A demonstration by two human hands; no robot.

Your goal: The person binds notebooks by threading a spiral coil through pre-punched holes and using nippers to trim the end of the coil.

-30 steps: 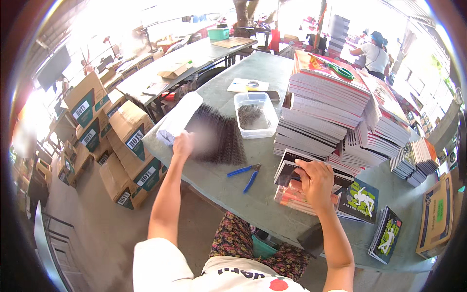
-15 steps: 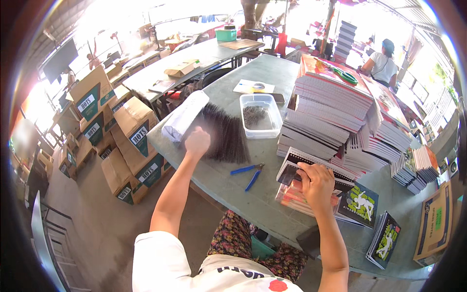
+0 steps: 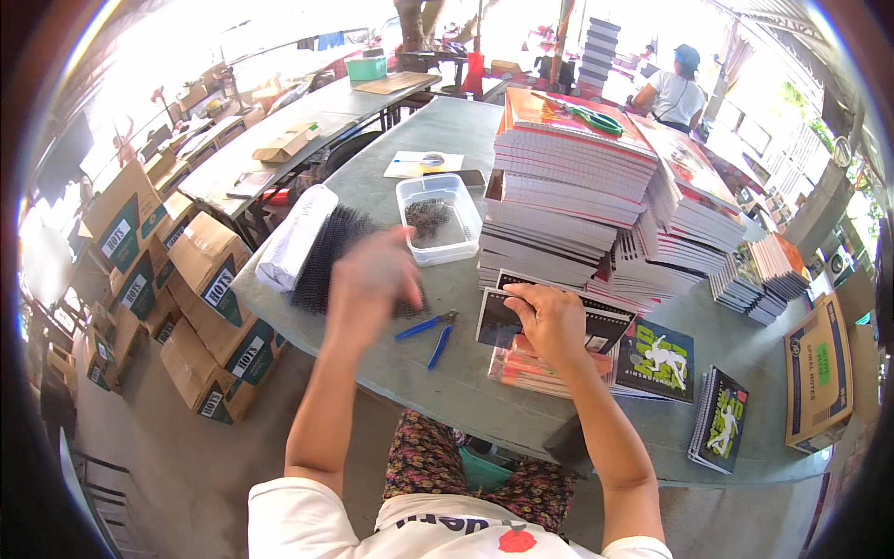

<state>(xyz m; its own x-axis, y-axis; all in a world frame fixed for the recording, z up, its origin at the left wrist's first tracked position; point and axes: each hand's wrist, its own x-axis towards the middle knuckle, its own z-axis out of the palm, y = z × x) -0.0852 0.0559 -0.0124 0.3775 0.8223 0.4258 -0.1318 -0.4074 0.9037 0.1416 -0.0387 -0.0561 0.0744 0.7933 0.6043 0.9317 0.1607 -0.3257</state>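
Left hand (image 3: pixel 371 278) is blurred, raised above the coil pile (image 3: pixel 331 256), fingers loosely curled, so its grip can't be made out. Left forearm is stretched forward from the elbow. Right hand (image 3: pixel 551 321) is laid flat, well right of that pile, fingers spread, wrist bent down.

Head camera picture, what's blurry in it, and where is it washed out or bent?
Head view: the left hand is smeared by motion blur over the black spiral coils; the right hand is sharp; daylight blows out the upper left; table edges curve near the rim.
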